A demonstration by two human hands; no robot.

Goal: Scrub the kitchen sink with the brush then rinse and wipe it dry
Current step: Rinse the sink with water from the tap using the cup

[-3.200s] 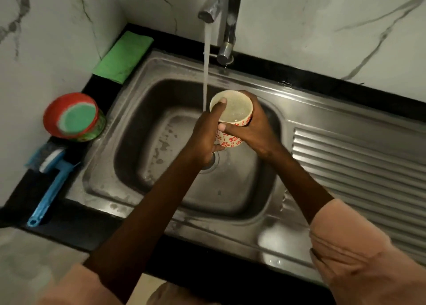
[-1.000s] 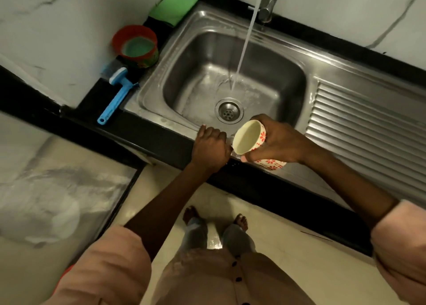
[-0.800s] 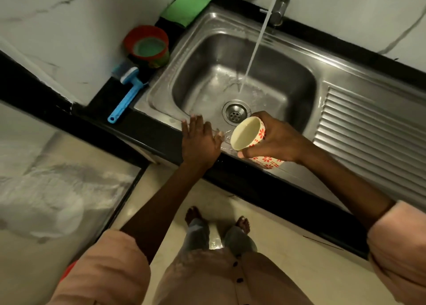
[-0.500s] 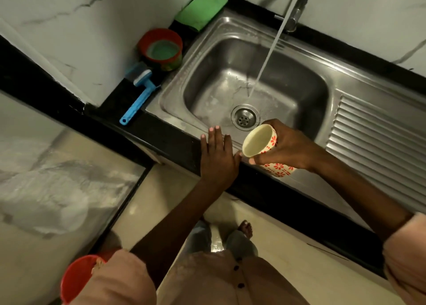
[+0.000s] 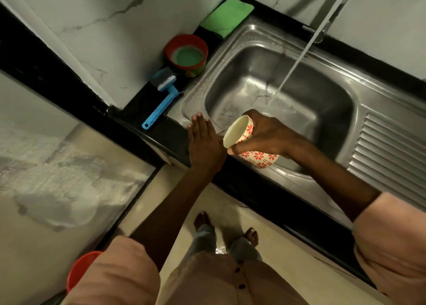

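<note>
- Fingers of left hand [image 5: 204,143] straight and pressed together, flat on front rim of sink [image 5: 380,111].
- Right hand [image 5: 265,134] curled round cup [image 5: 244,141], tipped sideways over basin edge; light, wet, probably slippery.
- Brush [image 5: 162,97] on counter left of sink, untouched: stiff plastic, light; best gripped mid-handle, bristles down.
- Water [image 5: 297,60] running into basin.
- Green cloth [image 5: 227,16] at back corner: soft, for drying.

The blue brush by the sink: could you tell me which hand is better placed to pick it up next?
Probably the left hand: it is free, fingers straight, at the sink's front-left rim, on the blue brush's side. The right hand holds the flowered cup.
</note>
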